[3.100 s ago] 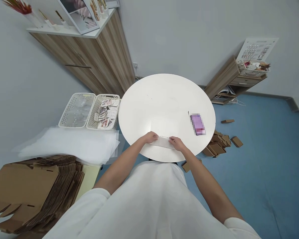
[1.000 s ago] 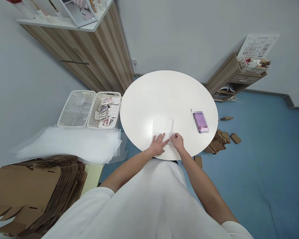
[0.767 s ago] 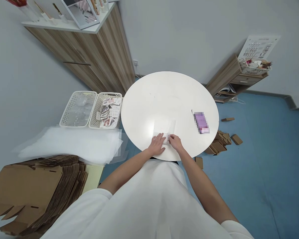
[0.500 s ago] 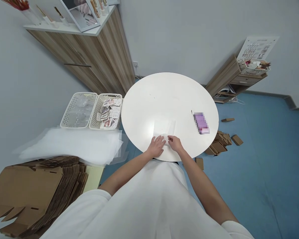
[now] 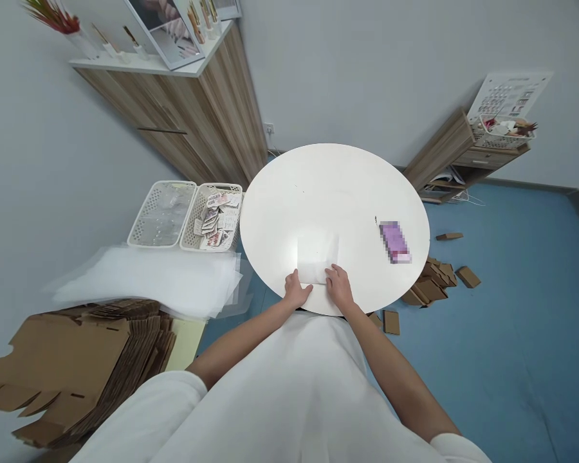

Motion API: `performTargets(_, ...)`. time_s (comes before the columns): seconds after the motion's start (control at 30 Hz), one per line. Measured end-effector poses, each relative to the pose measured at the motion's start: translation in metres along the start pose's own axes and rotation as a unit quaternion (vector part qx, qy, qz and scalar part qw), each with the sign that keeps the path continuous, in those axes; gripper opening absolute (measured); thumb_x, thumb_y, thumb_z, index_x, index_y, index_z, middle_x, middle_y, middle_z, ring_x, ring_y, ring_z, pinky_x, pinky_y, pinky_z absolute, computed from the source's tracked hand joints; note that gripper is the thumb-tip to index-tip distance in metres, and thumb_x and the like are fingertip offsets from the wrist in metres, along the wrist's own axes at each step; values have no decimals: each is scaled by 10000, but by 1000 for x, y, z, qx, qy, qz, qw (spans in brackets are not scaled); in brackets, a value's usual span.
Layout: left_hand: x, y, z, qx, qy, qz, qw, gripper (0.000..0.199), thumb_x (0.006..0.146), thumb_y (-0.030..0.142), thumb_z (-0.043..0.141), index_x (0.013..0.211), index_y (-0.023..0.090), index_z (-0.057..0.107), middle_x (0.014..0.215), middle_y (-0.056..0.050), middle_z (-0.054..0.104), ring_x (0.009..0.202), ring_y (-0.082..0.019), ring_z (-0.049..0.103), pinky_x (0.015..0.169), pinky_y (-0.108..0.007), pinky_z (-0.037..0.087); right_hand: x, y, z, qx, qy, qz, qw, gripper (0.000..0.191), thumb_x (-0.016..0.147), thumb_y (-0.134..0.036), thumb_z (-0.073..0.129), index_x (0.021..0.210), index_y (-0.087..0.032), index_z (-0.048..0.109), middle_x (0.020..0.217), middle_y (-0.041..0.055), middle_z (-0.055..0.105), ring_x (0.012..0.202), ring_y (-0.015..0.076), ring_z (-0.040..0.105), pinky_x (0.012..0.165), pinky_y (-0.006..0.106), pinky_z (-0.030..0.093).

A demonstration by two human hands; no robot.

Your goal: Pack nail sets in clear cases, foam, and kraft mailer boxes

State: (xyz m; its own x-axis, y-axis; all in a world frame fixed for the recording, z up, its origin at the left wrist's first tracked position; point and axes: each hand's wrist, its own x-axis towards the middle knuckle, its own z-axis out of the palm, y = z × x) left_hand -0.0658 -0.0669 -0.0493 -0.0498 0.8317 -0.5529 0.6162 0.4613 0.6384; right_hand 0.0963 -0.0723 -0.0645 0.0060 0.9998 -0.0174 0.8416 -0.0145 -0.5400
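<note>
A thin, whitish translucent sheet [image 5: 313, 251] lies on the near part of the round white table [image 5: 328, 167], with a folded band along its near edge. At the band's left end is my left hand [image 5: 296, 292], its thumb stretched away from the fingers and its fingertips touching the corner. My right hand [image 5: 340, 289] has its fingers bent over the band's right end and grips it there. The undersides of both hands are hidden.
A blurred purple item [image 5: 394, 242] lies on the table's right side. At left stand two white baskets [image 5: 186, 218], a pile of translucent sheets [image 5: 149, 276] and stacked flat cardboard [image 5: 72, 347]. Small brown boxes [image 5: 431, 283] lie on the blue floor at right.
My left hand has slid off the sheet's folded part to its left near corner, and its thumb has spread. My right hand has shifted slightly at the right end. The fold now shows uncovered.
</note>
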Motion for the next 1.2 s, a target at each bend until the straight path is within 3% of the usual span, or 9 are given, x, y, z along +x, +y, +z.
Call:
performTargets(0.1, 5, 4, 4, -77, 19, -19, 997, 743, 701, 310, 586, 1314, 171, 190, 1358, -146, 261, 1219, -239, 343, 985, -336, 310, -2, 3, 5, 7, -5, -62, 998, 351, 808, -116, 342, 1072, -185, 562, 1231, 93, 483, 1186, 230, 383, 941, 432, 379)
performTargets(0.2, 8, 6, 3, -113, 43, -45, 992, 720, 700, 242, 586, 1305, 160, 206, 1257, -141, 407, 1112, -211, 459, 915, -308, 372, -4, 3, 5, 24, -18, -93, 995, 387, 809, -88, 313, 1105, -185, 543, 1199, 83, 518, 1203, 216, 376, 970, 427, 360)
performTargets(0.33, 12, 4, -3, -130, 33, -59, 989, 498, 706, 230, 573, 1167, 165, 395, 986, -83, 576, 880, -182, 564, 739, -277, 436, -1, 1, 2, 52, -14, -36, 998, 469, 781, -111, 365, 1242, -179, 417, 1289, 101, 414, 1198, 217, 375, 956, 404, 386)
performTargets(0.47, 16, 2, -6, -121, 20, -22, 992, 98, 726, 251, 533, 779, 169, 536, 756, -27, 579, 692, -144, 542, 613, -248, 408, 3, 2, -1, 56, -36, 21, 998, 507, 757, -152, 426, 1263, -151, 393, 1349, 124, 312, 1236, 255, 302, 973, 418, 360)
performTargets(0.63, 19, 7, -5, -102, 32, 18, 994, 175, 745, 297, 498, 620, 179, 469, 616, 24, 493, 586, -110, 461, 548, -226, 360, 4, 8, -2, 76, -76, -9, 994, 442, 778, -156, 401, 1216, -181, 461, 1346, 98, 289, 1215, 235, 307, 989, 404, 326)
performTargets(0.8, 17, 23, 0, -64, 23, 136, 988, 146, 755, 300, 489, 659, 190, 491, 589, 39, 465, 563, -100, 434, 547, -219, 355, 10, 10, -3, 118, -73, 35, 990, 414, 729, -189, 497, 1141, -221, 519, 1164, 88, 365, 1028, 207, 439, 915, 390, 388)
performTargets(0.93, 18, 38, 11, -20, -2, 171, 985, 128, 759, 278, 477, 695, 190, 543, 613, 21, 503, 580, -114, 465, 553, -231, 379, 19, 8, -8, 161, -93, 73, 980, 405, 682, -204, 543, 1087, -229, 540, 1014, 55, 409, 950, 189, 473, 873, 365, 412)
performTargets(1.07, 16, 46, 22, 38, -17, 187, 982, 182, 745, 186, 454, 846, 172, 604, 770, -33, 567, 731, -154, 528, 696, -278, 427, 29, 9, -19, 200, -131, 107, 965, 385, 639, -202, 550, 1024, -213, 562, 958, 40, 458, 816, 154, 504, 818, 331, 430)
performTargets(1.2, 5, 45, 28, 87, -32, 210, 973, 310, 698, 162, 481, 984, 152, 599, 952, -91, 536, 931, -218, 498, 840, -341, 410, 36, 12, -25, 242, -148, 146, 948, 311, 690, -244, 465, 980, -205, 570, 931, 33, 529, 804, 146, 522, 780, 304, 430)
